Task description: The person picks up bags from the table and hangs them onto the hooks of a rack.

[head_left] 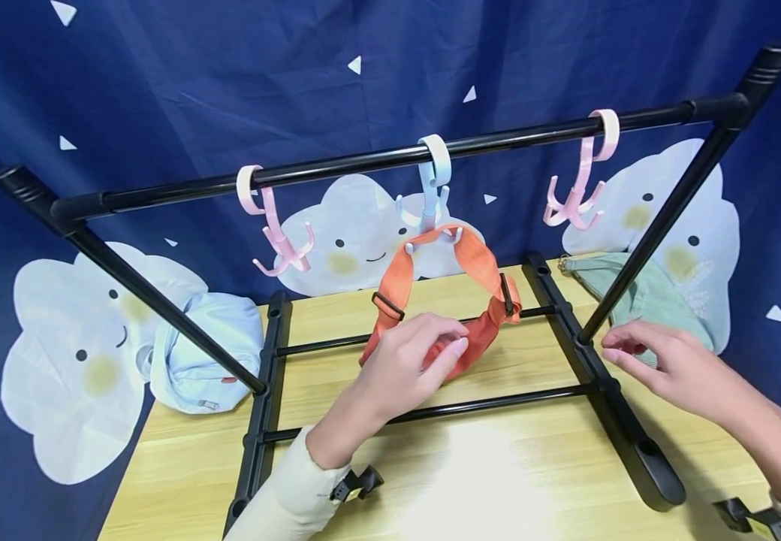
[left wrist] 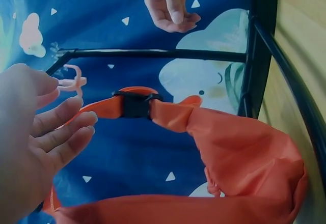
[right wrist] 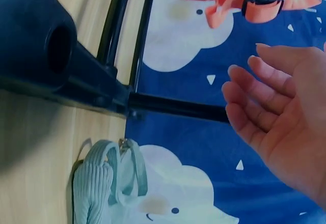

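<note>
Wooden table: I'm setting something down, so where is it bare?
Bare: the wooden table before the front crossbar, between the left sleeve and right rack foot. Crowded: around the blue bag, green bag and hanging orange bag.

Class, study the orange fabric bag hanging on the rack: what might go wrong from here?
The orange fabric bag hangs by its strap over open prongs of a pale blue plastic hook, so it might slip off. The left hand is close and might knock it. That hook hangs over a black tubular rail, so a tug could perhaps slide it.
</note>
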The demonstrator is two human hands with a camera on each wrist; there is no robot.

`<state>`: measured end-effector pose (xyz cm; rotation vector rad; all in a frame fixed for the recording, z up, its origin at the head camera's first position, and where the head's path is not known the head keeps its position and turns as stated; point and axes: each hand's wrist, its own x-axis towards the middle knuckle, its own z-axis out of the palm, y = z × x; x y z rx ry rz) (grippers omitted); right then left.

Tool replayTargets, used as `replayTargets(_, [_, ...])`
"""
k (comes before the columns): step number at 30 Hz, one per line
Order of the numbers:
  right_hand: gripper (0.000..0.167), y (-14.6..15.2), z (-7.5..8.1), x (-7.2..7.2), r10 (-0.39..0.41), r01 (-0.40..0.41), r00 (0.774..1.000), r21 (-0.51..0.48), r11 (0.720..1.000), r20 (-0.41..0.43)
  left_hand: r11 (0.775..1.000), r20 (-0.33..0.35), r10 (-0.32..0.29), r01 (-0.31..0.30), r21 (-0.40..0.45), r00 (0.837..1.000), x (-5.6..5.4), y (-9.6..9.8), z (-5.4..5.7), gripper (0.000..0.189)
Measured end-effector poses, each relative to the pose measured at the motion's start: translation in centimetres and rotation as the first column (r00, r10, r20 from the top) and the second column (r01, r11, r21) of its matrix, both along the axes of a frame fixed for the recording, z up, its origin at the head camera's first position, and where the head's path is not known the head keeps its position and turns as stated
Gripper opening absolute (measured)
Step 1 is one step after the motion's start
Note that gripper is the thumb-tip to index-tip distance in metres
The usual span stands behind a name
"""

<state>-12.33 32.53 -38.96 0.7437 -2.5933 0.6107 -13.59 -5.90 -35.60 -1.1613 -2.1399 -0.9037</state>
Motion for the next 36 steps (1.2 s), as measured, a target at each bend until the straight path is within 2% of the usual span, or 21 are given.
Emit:
replayTargets(7, [0.016, 1.5, -0.6, -0.5, -0.053, 0.052, 0.998, 0.020, 0.998, 0.036, 0.997, 0.049, -0.031, 0.034, -0.075, 0.998, -0.3, 1.5, -0.7, 0.012])
replayTargets(13, [0.007, 2.4, -0.9, -0.8, -0.166, 0.163, 0.983, 0.049, 0.985, 0.075, 0.990, 0.108, -0.049, 0.062, -0.127, 0.993, -0.5, 2.9, -1.9, 0.014])
replayTargets(19, [0.017, 3.4, -1.4, -1.3, -0.248, 0.244, 0.960, 0.047, 0.969, 0.131, 0.985, 0.115, -0.084, 0.100, -0.144, 0.990, -0.9, 4.6, -2.8, 0.014])
replayTargets(24, [0.026, 4.1, -2.2, -2.2, -0.308, 0.309, 0.931, 0.026, 0.951, 0.196, 0.982, 0.154, -0.091, 0.114, -0.150, 0.984, -1.1, 6.0, -3.4, 0.016])
replayTargets(28, [0.034, 4.5, -2.8, -3.0, -0.350, 0.362, 0.895, 0.008, 0.932, 0.277, 0.979, 0.179, -0.092, 0.121, -0.161, 0.979, -1.6, 7.1, -3.8, 0.017])
replayTargets(36, [0.040, 5.3, -4.1, -4.6, -0.406, 0.431, 0.855, -0.007, 0.902, 0.322, 0.972, 0.159, -0.109, 0.139, -0.191, 0.981, -2.8, 9.0, -4.7, 0.017])
